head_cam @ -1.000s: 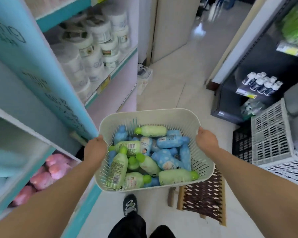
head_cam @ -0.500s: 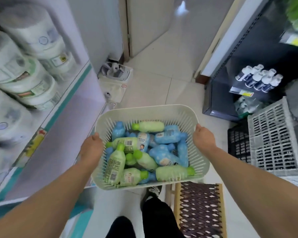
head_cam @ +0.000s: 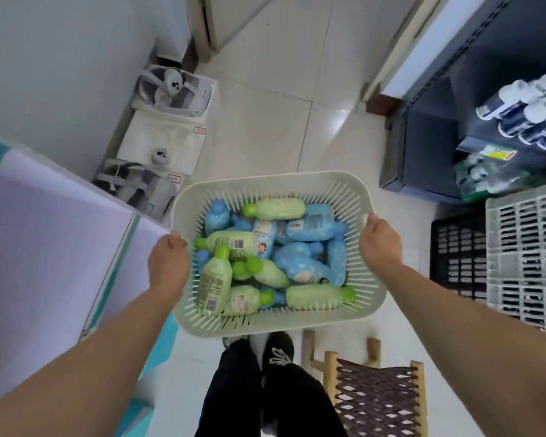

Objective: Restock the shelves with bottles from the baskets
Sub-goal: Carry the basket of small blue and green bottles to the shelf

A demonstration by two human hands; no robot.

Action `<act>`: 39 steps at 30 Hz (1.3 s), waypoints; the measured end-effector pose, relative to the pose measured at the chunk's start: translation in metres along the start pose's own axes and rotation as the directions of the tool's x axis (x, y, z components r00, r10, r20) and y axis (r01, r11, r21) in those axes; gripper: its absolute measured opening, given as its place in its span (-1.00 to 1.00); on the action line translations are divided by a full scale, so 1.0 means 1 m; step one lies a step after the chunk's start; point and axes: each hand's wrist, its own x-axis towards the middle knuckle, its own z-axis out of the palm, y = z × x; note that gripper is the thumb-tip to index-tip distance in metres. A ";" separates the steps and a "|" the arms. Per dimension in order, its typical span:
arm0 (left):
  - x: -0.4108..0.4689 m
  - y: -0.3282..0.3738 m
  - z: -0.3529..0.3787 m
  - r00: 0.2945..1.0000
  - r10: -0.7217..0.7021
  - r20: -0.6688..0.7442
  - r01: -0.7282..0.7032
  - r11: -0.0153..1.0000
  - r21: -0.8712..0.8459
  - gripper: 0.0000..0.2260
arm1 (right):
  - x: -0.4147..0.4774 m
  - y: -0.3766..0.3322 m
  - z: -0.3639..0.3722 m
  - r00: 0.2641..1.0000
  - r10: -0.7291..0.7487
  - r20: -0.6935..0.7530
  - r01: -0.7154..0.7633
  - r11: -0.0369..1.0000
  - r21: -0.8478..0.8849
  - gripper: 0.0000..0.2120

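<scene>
Inside the basket (head_cam: 275,181): green and blue bottles (head_cam: 230,244) heaped on their sides, awaiting shelving | on basket's opposite rims: left hand (head_cam: 169,263) and right hand (head_cam: 380,244), fingers (head_cam: 372,222) clamped round the plastic, probably to keep the load level | left of basket: shelf unit (head_cam: 44,247).

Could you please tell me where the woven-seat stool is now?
In the head view, the stool stands on the floor at lower right, just below the basket and right of the person's black shoe.
</scene>
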 end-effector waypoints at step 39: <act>0.267 -0.129 0.226 0.994 -0.083 -0.069 0.089 0.992 0.094 -0.67 | 0.231 0.077 0.298 0.997 0.076 0.000 -0.076 0.995 0.069 -0.52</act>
